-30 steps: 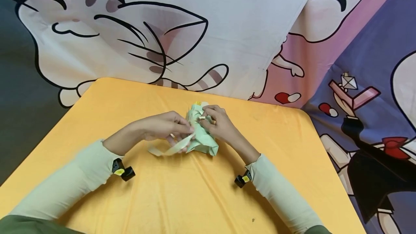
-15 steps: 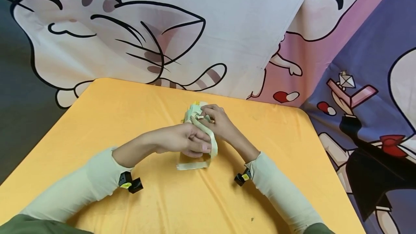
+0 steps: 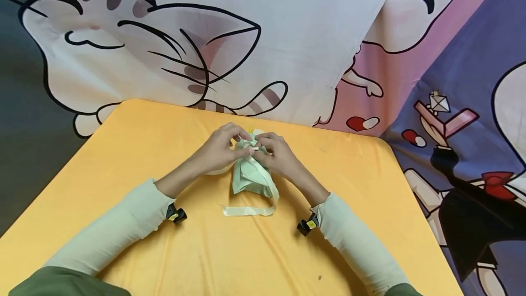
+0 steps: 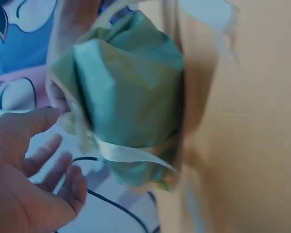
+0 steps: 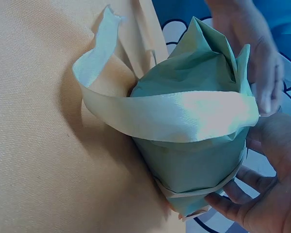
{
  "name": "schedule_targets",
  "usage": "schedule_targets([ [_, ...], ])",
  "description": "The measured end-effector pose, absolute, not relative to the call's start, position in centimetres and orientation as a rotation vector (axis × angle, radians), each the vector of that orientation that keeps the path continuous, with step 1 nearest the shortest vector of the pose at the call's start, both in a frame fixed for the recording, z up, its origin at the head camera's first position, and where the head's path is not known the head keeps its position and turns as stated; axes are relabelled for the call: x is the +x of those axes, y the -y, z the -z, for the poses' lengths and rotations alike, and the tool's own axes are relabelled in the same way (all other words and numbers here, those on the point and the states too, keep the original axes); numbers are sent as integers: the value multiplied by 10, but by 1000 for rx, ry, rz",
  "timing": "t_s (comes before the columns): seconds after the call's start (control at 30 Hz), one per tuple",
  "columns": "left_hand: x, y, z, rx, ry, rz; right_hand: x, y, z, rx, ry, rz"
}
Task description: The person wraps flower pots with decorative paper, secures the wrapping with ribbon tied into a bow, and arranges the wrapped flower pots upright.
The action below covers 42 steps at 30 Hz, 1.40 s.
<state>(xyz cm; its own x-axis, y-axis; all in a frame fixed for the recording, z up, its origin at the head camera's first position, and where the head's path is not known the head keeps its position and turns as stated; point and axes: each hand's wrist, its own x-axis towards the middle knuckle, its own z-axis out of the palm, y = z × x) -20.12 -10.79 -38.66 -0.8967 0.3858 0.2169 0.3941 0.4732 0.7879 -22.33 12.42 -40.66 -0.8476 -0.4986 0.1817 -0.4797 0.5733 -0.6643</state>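
A parcel wrapped in pale green paper (image 3: 249,179) lies on the table, with a yellow bit at its far end. A cream ribbon (image 3: 266,176) crosses it; one tail curls onto the cloth in front. My right hand (image 3: 276,152) pinches the ribbon at the parcel's gathered part, its other fingers along the paper's side in the right wrist view. My left hand (image 3: 222,147) is at the parcel's left, thumb tip by the same spot. In the left wrist view its fingers (image 4: 51,150) are spread and loosely bent with nothing visible between them. Another stretch of ribbon passes beneath that hand.
A yellow cloth (image 3: 197,250) covers the table. Behind it hangs a printed curtain (image 3: 304,35) with cartoon cat figures, close to the table's back edge. Wrist cameras (image 3: 176,214) sit on both wrists.
My left hand carried a ribbon tail across the parcel to the right, let it drop in front, then moved back up left to the gathered part. My right hand stayed in place.
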Motion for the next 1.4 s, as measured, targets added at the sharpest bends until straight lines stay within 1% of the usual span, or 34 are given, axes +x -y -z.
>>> schedule_targets([
  [0.13, -209, 111, 402, -670, 2778, 1521, -221, -125, 410, -873, -2751, 1192],
  [0.23, -213, 109, 407, -688, 2784, 1550, -220, -125, 411, -881, -2767, 1203],
  [0.6, -216, 102, 408, -549, 2788, 1561, -220, -132, 402, -817, -2685, 1194],
  [0.8, -216, 101, 407, -550, 2782, 1548, -220, -129, 397, -821, -2749, 1104],
  [1.13, -216, 100, 406, -564, 2770, 1562, -217, -119, 390, -653, -2801, 1098],
  [1.4, -214, 96, 408, -486, 2725, 1582, -212, -115, 388, -575, -2769, 1172],
])
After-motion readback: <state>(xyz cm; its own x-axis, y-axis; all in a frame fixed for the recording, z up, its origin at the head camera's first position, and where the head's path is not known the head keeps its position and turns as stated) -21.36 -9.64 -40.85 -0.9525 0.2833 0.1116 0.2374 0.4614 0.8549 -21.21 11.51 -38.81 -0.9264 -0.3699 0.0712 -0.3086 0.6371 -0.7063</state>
